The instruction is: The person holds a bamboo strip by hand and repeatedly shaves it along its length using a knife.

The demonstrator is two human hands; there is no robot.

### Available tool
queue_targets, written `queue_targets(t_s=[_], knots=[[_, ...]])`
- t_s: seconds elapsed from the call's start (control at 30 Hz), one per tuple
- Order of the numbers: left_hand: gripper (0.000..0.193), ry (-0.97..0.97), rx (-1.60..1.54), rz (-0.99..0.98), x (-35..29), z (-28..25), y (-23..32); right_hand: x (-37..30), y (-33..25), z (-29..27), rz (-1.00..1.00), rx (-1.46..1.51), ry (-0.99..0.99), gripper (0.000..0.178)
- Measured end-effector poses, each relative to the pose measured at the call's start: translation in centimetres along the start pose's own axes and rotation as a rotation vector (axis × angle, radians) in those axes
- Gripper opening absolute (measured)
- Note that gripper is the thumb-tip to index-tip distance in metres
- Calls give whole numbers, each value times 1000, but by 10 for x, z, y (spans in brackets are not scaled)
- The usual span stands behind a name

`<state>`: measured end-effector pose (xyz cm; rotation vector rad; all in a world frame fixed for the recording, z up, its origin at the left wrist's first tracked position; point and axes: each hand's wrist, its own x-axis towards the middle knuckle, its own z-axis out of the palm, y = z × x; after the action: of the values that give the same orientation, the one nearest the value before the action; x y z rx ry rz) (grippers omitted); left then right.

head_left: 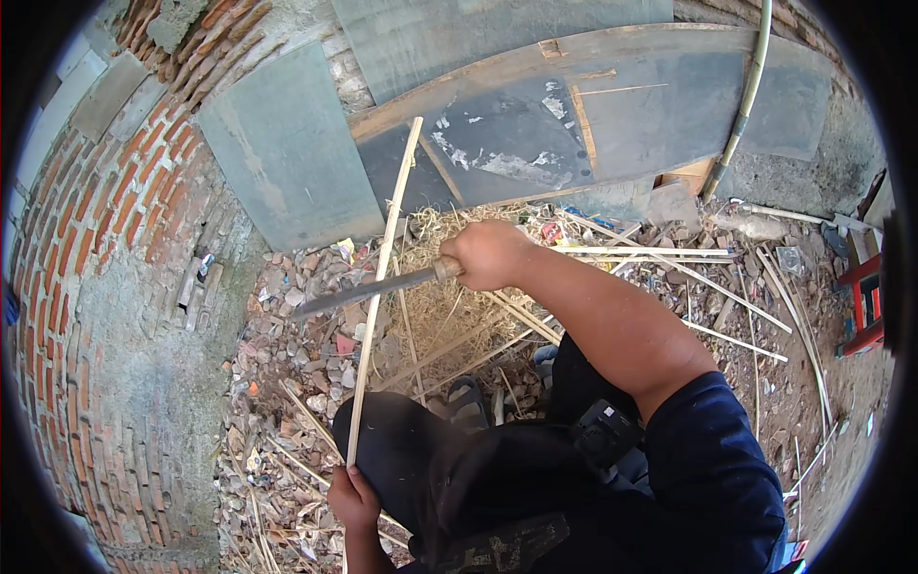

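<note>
A long pale bamboo strip point(362, 368) rises from beside my left knee, tilted a little to the right at its far end. Near its lower end, my left hand point(354, 496) is closed around it. My right hand point(488, 254) grips the wooden handle of a machete point(349, 296), whose grey blade points left and crosses the strip at about mid-length. Whether the edge bites into the wood or only rests against it, I cannot tell. Pale shavings point(445, 320) lie heaped on the ground beyond my knees, below the machete.
Several more strips point(660, 254) lie to the right, others point(306, 411) beside my left leg. Stones and litter point(287, 335) cover the ground. A brick wall point(124, 287) stands left, grey boards point(516, 134) lean at the back, and a red object point(863, 304) stands far right.
</note>
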<state>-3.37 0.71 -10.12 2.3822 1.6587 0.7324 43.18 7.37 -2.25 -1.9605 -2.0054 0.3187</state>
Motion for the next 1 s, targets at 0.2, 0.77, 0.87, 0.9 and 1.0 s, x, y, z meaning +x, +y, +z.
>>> queue_targets(t_s=[0.2,0.77,0.87,0.9,1.0], knots=[[35,4,7,-2,0,-1,0,2,-6,-6,-35,-106,-44,24],[35,43,2,17,1,4,-5,8,46,11,164,205,210,23],[36,42,11,18,1,4,-6,6,45,9,172,146,191,24],[36,32,9,10,2,3,-4,6,47,9,173,127,185,25],[36,24,5,6,2,4,-3,3,45,5,183,115,184,25]])
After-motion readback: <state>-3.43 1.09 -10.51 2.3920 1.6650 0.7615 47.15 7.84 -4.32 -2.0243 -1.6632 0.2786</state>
